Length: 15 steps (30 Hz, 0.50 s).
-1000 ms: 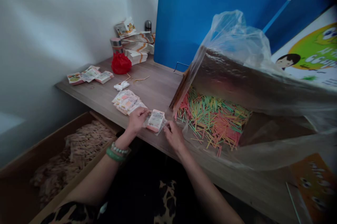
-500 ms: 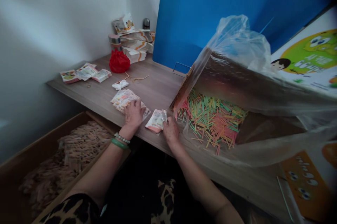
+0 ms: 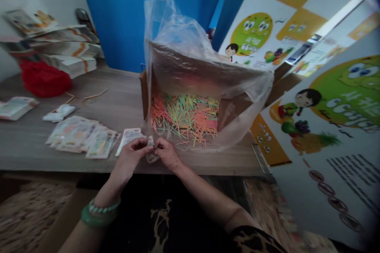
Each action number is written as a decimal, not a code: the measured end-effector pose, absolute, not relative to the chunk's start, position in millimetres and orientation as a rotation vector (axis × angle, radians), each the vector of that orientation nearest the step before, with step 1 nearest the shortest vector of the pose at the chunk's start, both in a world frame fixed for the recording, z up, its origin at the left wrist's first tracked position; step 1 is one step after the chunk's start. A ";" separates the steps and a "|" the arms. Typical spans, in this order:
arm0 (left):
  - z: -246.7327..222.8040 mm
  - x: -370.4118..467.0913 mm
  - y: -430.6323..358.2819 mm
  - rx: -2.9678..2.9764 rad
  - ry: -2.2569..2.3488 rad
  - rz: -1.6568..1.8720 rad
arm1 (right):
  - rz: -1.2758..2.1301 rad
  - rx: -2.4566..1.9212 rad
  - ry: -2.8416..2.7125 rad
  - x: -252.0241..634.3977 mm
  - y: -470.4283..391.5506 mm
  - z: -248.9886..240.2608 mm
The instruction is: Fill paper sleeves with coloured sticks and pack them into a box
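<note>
My left hand (image 3: pixel 132 158) and my right hand (image 3: pixel 168 154) meet close to the table's front edge, fingers pinched on a small clear printed packet (image 3: pixel 150 142). Its lower part hangs below my fingers, and what it holds is too blurred to tell. Just left of my left hand lies another printed packet (image 3: pixel 129 137) on the table. Further left, several flat packets (image 3: pixel 75 134) are fanned out over one another. Behind my hands an open cardboard box (image 3: pixel 144 98), lined with a clear plastic bag (image 3: pixel 181 33), holds many thin pink, green and yellow sticks (image 3: pixel 187 114).
A crumpled white tissue (image 3: pixel 59 113), a red plastic bag (image 3: pixel 44 78) and stacked paper packs (image 3: pixel 69 49) occupy the table's left side. A blue panel (image 3: pixel 124 15) stands behind. Large printed cartons (image 3: pixel 335 134) rise at the right. Below left is a box full of small packets (image 3: pixel 32 213).
The view has swung right. My left hand has left the fanned packets and joined my right hand, and both now grip a small packet raised off the table.
</note>
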<state>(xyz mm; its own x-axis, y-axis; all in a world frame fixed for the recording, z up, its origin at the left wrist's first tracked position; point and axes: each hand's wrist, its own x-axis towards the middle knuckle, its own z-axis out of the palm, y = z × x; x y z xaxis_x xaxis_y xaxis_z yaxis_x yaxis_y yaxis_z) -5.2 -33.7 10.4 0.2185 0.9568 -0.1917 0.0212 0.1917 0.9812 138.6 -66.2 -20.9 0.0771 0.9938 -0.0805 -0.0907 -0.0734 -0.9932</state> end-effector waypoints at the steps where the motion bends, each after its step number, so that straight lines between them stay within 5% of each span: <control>1: 12.1 5.6 -35.3 1.092 1.083 0.905 | 1.278 -1.203 -1.015 145.0 -72.6 -21.1; 15: 10.3 88.5 -42.1 0.765 0.867 0.655 | 1.147 -1.357 -1.088 252.1 -93.6 -12.6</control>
<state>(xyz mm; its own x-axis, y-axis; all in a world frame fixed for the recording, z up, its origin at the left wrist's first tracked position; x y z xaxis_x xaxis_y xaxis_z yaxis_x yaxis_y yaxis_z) 88.5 -42.1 10.3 0.4916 0.7643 -0.4174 -0.1932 0.5631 0.8035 252.1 -93.6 -12.6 0.1421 0.9867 -0.0792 0.0268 -0.0838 -0.9961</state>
